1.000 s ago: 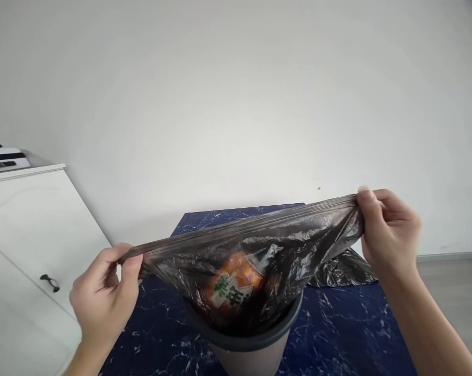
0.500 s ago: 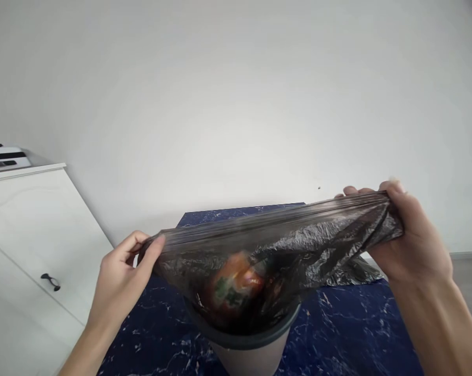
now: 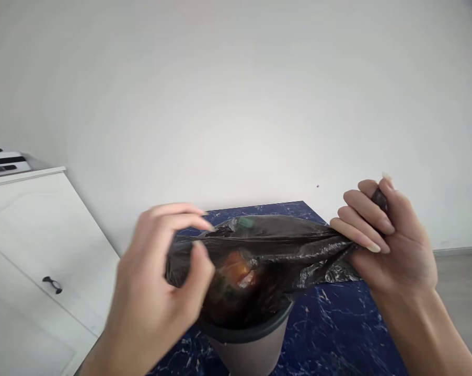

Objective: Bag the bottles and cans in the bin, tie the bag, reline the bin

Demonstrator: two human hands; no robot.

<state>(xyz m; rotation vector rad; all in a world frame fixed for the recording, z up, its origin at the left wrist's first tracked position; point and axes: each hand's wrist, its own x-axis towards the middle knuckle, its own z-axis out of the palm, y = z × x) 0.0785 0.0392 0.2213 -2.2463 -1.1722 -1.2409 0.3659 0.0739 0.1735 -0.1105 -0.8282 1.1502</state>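
Note:
A thin black trash bag (image 3: 283,256) rises out of a grey trash can (image 3: 255,355) with a dark rim. Through the plastic shows an orange and green shape (image 3: 236,277), which I cannot make out clearly. My right hand (image 3: 388,240) is closed round the bag's gathered right side, a dark tip of plastic poking out by the thumb. My left hand (image 3: 165,271) hovers in front of the bag's left part, thumb and fingers apart in a curve, with nothing seen between them.
The can stands on a dark blue marbled table (image 3: 322,324). On the left is a white cabinet (image 3: 43,224) with a black handle, a black-and-white object (image 3: 6,162) on top. A pale wall (image 3: 236,104) rises behind.
My left hand has let go of the bag's left corner and moved right. My right hand has bunched its side of the bag into its fist, and the stretched top edge has slackened.

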